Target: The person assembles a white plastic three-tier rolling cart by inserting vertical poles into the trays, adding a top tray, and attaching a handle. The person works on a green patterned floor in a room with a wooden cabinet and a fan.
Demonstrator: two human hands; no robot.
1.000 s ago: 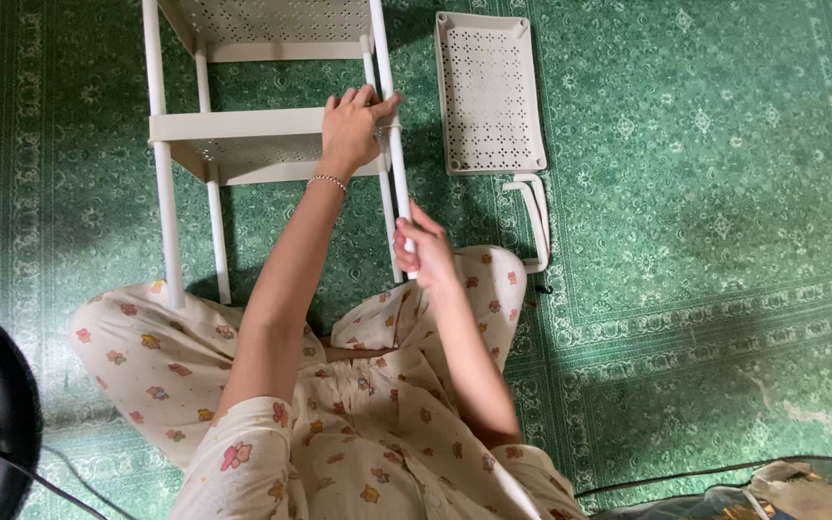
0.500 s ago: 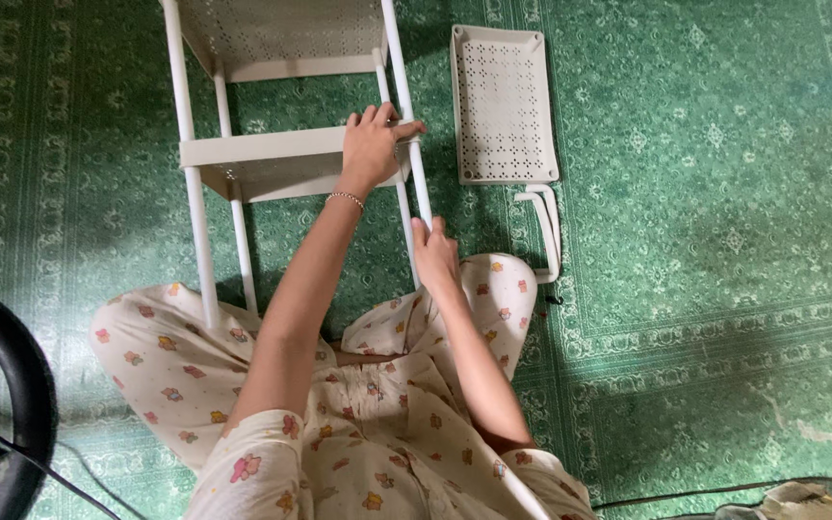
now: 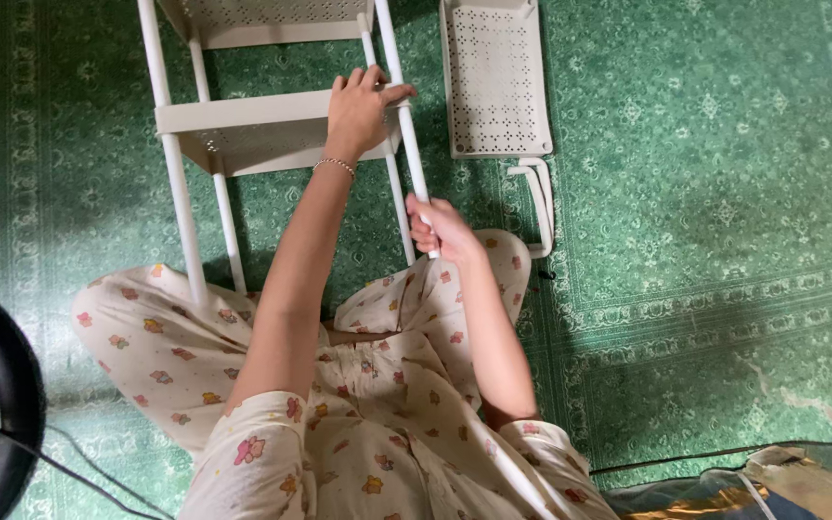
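Head view: left hand (image 3: 360, 111) rests flat on the white rack (image 3: 272, 120) shelf, steadying it; right hand (image 3: 438, 228) grip looks clamped round the rack's pole (image 3: 404, 125)

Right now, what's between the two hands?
In the head view, a stretch of the rack's white upright pole joins them: the left hand rests on the perforated shelf where it meets the pole, and the right hand grips lower down.
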